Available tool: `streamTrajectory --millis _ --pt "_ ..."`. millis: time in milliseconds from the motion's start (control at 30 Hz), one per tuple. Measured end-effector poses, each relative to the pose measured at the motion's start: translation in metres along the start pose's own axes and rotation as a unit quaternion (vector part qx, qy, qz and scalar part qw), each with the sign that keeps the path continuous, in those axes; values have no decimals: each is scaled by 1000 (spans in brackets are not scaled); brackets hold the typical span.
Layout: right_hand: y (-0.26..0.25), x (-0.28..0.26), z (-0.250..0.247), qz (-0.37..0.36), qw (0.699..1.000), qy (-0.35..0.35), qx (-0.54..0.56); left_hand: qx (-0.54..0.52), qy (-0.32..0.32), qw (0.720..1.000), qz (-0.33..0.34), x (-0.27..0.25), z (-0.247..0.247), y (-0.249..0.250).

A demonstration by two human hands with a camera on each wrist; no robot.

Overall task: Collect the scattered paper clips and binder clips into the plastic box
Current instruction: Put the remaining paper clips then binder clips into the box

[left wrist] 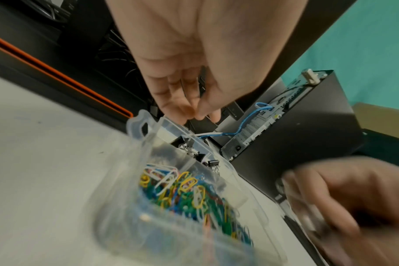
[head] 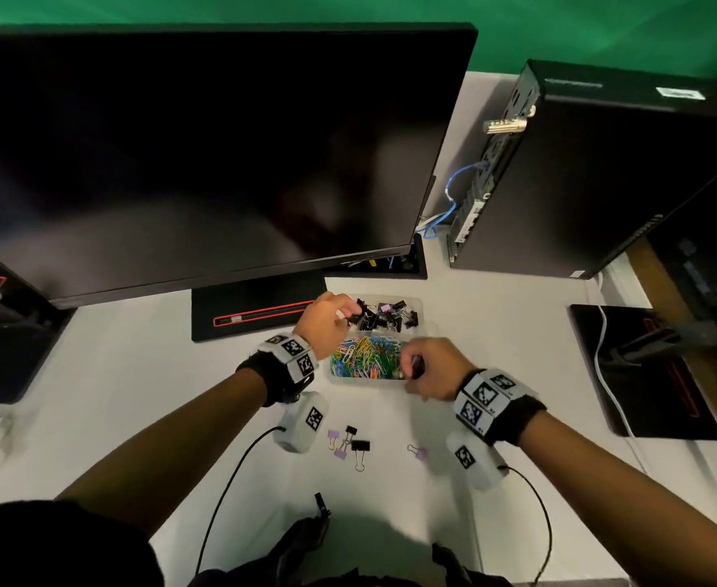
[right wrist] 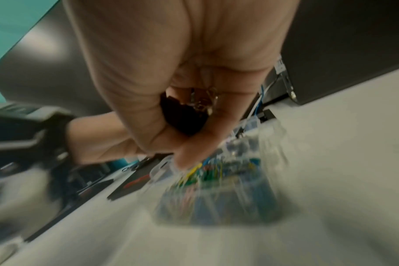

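Plastic box (head: 426, 328): clear, shallow, two compartments, with a moulded latch tab at one end; it stands on the white bench (head: 136, 374) just in front of the monitor stand (head: 259, 309).

Far compartment: a heap of black binder clips (head: 384, 315) with one lilac clip among them.

Near compartment: a dense pile of coloured paper clips (head: 363, 358) in yellow, green, blue, white and pink.

Loose clips (head: 348, 442): on the bench nearer the person, a small cluster of two black and two lilac binder clips with wire handles. One more lilac clip (head: 418, 452) lies apart to their right.

Left hand (head: 327, 319): over the far compartment, fingers pointing down toward the black clips. In the left wrist view the fingers (left wrist: 185, 97) are loosely bent with a dark shape seen between them. Whether this grip holds a clip cannot be told.

Right hand (head: 430, 366): at the right end of the near compartment. Grip closed: the right wrist view shows the fingers (right wrist: 148, 90) curled round black binder clips with metal handles (right wrist: 185, 115), bunched in the palm. That view is blurred.

Surroundings: dark monitor (head: 200, 154) behind the box; black computer case (head: 602, 175) to the right with a blue cable (head: 454, 192) at its rear; green backdrop (head: 348, 10) beyond.
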State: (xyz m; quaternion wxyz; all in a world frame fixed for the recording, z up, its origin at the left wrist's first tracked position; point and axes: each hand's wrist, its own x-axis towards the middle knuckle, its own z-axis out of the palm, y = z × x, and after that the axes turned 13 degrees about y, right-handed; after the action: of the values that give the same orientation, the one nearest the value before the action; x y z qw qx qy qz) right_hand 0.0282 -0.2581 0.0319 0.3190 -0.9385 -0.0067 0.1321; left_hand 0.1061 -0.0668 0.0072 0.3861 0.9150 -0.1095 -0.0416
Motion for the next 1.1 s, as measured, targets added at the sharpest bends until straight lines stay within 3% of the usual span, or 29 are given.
streamTrajectory --millis 133,267,467,667,733,900,1100 --pt "-3 40 -17 31 996 79 7 19 -113 992 41 -35 -11 -3" --pt "-2 72 -17 70 990 125 -8 38 -175 983 50 -64 -13 -10" --pt "5 81 -6 72 990 115 -34 111 -279 953 44 -85 -2 -18" --pt "10 42 -11 38 990 121 -62 172 -307 934 54 -92 8 -22" --pt "15 17 -10 22 992 97 -73 181 -307 933 55 -93 11 -24" --pt "38 -37 8 24 994 -41 -98 156 -302 940 42 -100 17 -26" --pt "47 -67 52 42 994 -54 -80 158 -266 951 20 -107 28 -13"
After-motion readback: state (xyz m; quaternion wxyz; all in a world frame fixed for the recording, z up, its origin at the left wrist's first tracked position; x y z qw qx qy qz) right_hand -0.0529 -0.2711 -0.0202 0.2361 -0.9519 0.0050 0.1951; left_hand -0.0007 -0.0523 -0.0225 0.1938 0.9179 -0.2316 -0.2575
